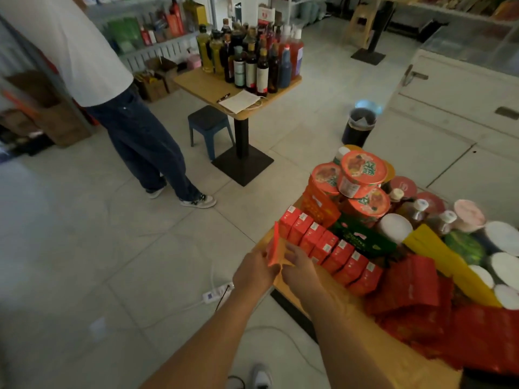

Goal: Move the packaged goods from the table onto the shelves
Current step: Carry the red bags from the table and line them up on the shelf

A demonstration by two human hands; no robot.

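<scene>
- The red box stands on edge at the near-left end of the row of red boxes, its long axis upright.
- The left hand pinches it on the side away from the row. The right hand lays fairly straight fingers on the side facing the row.
- The shelves lie well beyond the row, up and to its left, so the left hand probably leads.

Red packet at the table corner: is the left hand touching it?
Touching. Head view shows the left hand pinching the red packet by its lower edge, holding it upright.
</scene>
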